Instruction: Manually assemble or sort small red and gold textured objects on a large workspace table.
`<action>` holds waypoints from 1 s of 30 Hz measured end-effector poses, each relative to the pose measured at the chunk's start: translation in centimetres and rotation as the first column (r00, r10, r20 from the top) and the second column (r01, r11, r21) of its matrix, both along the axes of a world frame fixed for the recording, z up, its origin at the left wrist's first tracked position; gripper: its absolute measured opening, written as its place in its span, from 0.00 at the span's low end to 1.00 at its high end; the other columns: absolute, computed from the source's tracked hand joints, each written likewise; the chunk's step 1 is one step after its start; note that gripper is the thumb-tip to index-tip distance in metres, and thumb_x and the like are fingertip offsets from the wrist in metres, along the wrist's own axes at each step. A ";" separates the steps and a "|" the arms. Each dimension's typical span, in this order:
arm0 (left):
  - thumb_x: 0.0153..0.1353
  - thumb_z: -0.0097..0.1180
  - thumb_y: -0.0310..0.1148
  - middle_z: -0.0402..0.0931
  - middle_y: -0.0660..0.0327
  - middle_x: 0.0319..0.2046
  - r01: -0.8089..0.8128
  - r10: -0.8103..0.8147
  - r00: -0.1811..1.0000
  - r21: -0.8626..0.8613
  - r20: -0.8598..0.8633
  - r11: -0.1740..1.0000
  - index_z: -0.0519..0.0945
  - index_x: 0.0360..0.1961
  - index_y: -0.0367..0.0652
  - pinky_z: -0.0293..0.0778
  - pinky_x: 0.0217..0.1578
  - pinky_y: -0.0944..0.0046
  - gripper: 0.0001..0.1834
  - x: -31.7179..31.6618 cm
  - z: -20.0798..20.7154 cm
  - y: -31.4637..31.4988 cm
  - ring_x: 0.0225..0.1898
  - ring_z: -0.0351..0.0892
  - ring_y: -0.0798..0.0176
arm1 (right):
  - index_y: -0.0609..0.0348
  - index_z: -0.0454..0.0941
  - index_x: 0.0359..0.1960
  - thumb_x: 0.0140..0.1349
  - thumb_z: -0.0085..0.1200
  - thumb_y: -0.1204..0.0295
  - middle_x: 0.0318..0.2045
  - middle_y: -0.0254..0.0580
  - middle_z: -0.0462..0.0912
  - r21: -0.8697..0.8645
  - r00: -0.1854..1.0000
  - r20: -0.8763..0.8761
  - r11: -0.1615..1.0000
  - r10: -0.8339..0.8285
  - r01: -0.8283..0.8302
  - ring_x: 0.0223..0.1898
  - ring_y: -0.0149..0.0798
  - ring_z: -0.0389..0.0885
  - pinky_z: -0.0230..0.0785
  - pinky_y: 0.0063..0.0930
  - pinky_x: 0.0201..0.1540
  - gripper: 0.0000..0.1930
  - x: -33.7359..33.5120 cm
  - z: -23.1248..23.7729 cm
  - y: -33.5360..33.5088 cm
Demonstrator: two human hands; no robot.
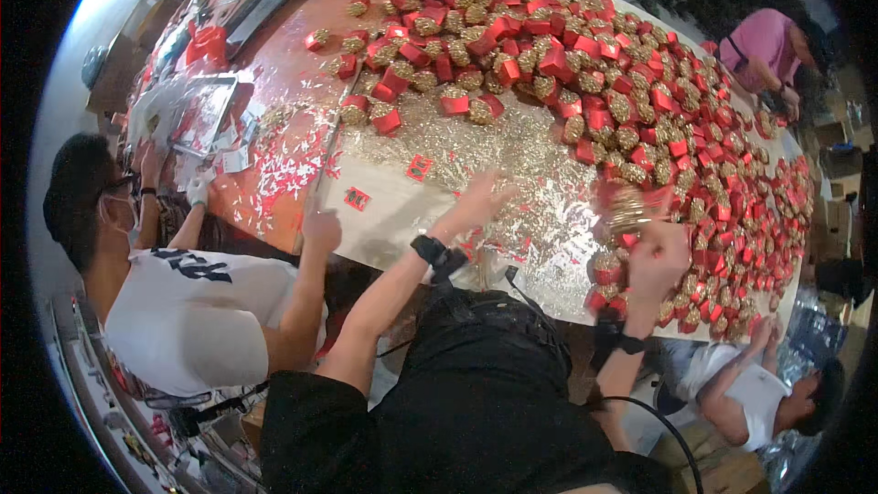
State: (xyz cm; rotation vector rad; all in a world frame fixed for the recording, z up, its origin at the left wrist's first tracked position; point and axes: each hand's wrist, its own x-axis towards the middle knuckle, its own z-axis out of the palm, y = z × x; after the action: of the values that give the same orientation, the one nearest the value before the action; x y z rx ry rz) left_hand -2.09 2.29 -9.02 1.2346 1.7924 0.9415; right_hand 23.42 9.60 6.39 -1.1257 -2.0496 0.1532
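My right hand (pixel 660 261) is raised at the right and closed round an ornament with a gold glittery body and red part (pixel 629 207), blurred by motion. Over the middle of the table my left hand (pixel 477 203) reaches out, its fingers smeared, so whether it holds anything is unclear. Gold glitter and small scraps (pixel 540 197) cover the surface beneath it. Two small red stickers or tags with dark marks, one (pixel 420 167) farther off and one (pixel 357 198) nearer, lie left of that hand.
A large heap of gold-and-red ornaments (pixel 553 59) spreads across the far and right side. On the left stand a metal tray (pixel 203 114), a dark tray (pixel 261 14) and a red container (pixel 207 46). Co-workers sit at left (pixel 197 311) and lower right (pixel 745 393); another (pixel 764 50) stands far right.
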 end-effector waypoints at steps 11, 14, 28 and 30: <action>0.47 0.57 0.45 0.66 0.45 0.49 -0.329 0.139 0.683 -0.133 -0.717 0.935 0.71 0.40 0.39 0.64 0.45 0.47 0.24 -10.3 -10.2 -2.7 0.53 0.63 0.45 | 0.60 0.67 0.48 0.53 0.50 0.73 0.42 0.52 0.72 -0.178 0.909 0.306 0.921 -0.283 0.347 0.45 0.53 0.68 0.59 0.42 0.48 0.19 3.5 -3.0 -2.5; 0.46 0.59 0.40 0.75 0.49 0.35 -0.159 -0.008 0.862 -0.285 -0.507 0.945 0.70 0.31 0.39 0.70 0.36 0.51 0.18 -9.4 -9.2 -1.9 0.40 0.74 0.49 | 0.63 0.73 0.36 0.53 0.49 0.76 0.33 0.51 0.76 -0.454 0.961 0.269 0.889 0.071 0.061 0.38 0.51 0.73 0.63 0.38 0.43 0.09 1.3 -6.6 -3.4; 0.49 0.50 0.19 0.74 0.57 0.31 0.099 -0.035 0.971 -0.262 0.238 0.960 0.63 0.47 0.35 0.74 0.29 0.65 0.22 1.8 3.7 1.7 0.31 0.75 0.64 | 0.53 0.54 0.59 0.53 0.53 0.73 0.41 0.52 0.69 -0.683 0.811 -0.092 0.556 0.578 -0.474 0.40 0.49 0.72 0.67 0.36 0.40 0.31 -9.2 -12.4 -1.9; 0.48 0.50 0.20 0.72 0.57 0.32 0.008 0.168 0.755 -0.266 0.633 0.964 0.67 0.44 0.37 0.74 0.29 0.66 0.18 1.8 -2.0 0.2 0.33 0.74 0.65 | 0.53 0.60 0.58 0.49 0.54 0.77 0.32 0.47 0.69 -0.513 0.779 0.029 0.678 0.627 -0.527 0.34 0.47 0.70 0.65 0.36 0.35 0.31 -9.9 -12.0 -2.0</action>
State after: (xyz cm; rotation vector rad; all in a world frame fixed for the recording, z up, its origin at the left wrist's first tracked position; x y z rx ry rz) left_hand -0.30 2.53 -10.98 0.5531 1.3415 0.9964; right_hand 13.56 7.61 -5.58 -0.7187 -2.5900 0.9559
